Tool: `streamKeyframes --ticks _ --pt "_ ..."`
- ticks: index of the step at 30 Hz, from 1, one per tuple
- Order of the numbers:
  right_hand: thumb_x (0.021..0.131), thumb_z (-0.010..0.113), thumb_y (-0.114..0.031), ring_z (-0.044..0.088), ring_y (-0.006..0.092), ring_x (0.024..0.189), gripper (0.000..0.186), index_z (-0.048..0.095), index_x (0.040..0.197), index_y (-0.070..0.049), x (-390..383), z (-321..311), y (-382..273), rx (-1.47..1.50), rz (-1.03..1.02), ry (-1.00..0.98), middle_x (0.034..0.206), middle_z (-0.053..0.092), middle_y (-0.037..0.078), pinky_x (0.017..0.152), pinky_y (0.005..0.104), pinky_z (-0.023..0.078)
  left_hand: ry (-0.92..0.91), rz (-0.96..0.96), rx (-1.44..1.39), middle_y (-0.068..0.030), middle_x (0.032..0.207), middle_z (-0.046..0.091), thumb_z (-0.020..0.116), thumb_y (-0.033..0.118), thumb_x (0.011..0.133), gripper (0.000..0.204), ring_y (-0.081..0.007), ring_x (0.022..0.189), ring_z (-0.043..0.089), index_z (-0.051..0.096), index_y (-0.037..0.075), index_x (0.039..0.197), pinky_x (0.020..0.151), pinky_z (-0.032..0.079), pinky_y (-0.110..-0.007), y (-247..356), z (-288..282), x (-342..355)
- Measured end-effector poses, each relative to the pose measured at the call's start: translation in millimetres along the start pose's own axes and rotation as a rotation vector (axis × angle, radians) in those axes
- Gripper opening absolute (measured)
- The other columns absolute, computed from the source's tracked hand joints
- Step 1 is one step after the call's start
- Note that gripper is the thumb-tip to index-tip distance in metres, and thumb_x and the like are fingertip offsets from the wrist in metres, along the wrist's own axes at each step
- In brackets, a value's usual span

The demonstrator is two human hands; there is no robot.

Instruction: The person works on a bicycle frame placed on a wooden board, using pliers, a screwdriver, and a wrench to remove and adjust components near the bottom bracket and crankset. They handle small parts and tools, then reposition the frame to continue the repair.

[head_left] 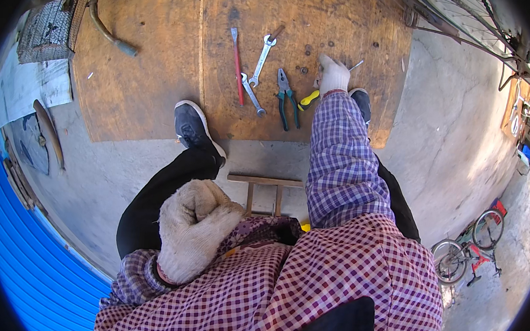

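My gloved left hand (193, 228) is curled closed by my lap; its inside is hidden. My gloved right hand (333, 74) bends its fingers down at the board, over a yellow-handled screwdriver (309, 100) whose thin shaft pokes out beyond it; what the fingers grip is hidden. Left of that hand lie green-handled pliers (286, 108), a double-ended wrench (262, 59) with a brown-handled tool at its top, a smaller wrench (252, 96) and a red screwdriver (237, 67).
A wooden board (141, 81) spans between my shoes (193, 129). A small wooden frame (265, 180) is below me. Bicycle parts (102, 16) and wire mesh (48, 30) are upper left, a bicycle wheel and frame (455, 37) upper right, a red bicycle (479, 257) right, blue corrugated sheeting (28, 252) left.
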State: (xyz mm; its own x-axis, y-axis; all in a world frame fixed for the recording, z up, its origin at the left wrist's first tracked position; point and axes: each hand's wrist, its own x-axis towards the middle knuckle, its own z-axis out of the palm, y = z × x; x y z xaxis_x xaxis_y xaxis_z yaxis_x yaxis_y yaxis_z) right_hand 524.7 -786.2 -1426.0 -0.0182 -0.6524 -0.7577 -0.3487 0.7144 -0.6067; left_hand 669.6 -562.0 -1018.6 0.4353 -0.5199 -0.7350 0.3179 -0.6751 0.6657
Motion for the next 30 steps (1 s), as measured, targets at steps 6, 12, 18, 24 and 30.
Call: streamKeyframes --ticks 6,12,18,24,30 --pt "0.107 0.06 -0.023 0.044 0.0097 0.06 0.013 0.058 0.103 -0.012 -10.8 54.4 -56.8 0.709 0.062 -0.456 0.082 0.052 0.001 0.049 0.0266 0.034 -0.006 0.062 0.017 -0.0026 0.078 0.059 0.078 -0.008 0.081 0.039 -0.0098 0.073 0.056 0.044 0.008 0.072 0.065 0.048 -0.028 2.8 -27.4 59.1" --pt "0.106 0.062 -0.023 0.044 0.0094 0.062 0.019 0.063 0.113 -0.005 -106.6 108.7 -107.0 0.847 0.006 -0.801 0.081 0.052 0.002 0.052 0.0259 0.036 0.105 0.037 0.064 0.0026 0.082 0.058 0.078 0.003 0.088 0.019 -0.006 0.074 0.051 0.059 0.005 0.092 0.066 0.045 -0.025 17.1 -76.5 65.9" --pt "0.104 0.066 -0.024 0.045 0.0047 0.061 0.029 0.064 0.123 -0.003 -212.4 171.2 -136.6 0.59 -0.048 -0.961 0.083 0.055 -0.001 0.05 0.0207 0.035 0.273 0.092 0.148 -0.0003 0.084 0.064 0.072 0.023 0.099 0.024 -0.0077 0.076 0.056 0.07 0.001 0.108 0.066 0.047 -0.027 4.7 -134.3 112.5" --pt "0.104 0.068 -0.025 0.046 0.0022 0.062 0.033 0.065 0.128 -0.003 -246.7 187.7 -122.4 0.324 -0.057 -1.007 0.09 0.061 -0.002 0.052 0.0185 0.036 0.192 0.132 0.08 -0.0033 0.088 0.07 0.066 0.028 0.103 0.032 -0.0084 0.074 0.061 0.07 -0.001 0.117 0.062 0.05 -0.026 -26.0 -153.9 140.1" --pt "0.101 0.071 -0.017 0.05 0.0061 0.056 0.037 0.066 0.129 0.005 -218.6 162.6 -81.7 0.38 0.007 -0.96 0.073 0.062 0.001 0.051 0.0244 0.038 0.285 0.077 0.045 -0.0009 0.084 0.067 0.062 0.025 0.107 0.025 -0.0064 0.067 0.056 0.07 0.002 0.115 0.058 0.043 -0.023 -55.4 -107.9 166.1"
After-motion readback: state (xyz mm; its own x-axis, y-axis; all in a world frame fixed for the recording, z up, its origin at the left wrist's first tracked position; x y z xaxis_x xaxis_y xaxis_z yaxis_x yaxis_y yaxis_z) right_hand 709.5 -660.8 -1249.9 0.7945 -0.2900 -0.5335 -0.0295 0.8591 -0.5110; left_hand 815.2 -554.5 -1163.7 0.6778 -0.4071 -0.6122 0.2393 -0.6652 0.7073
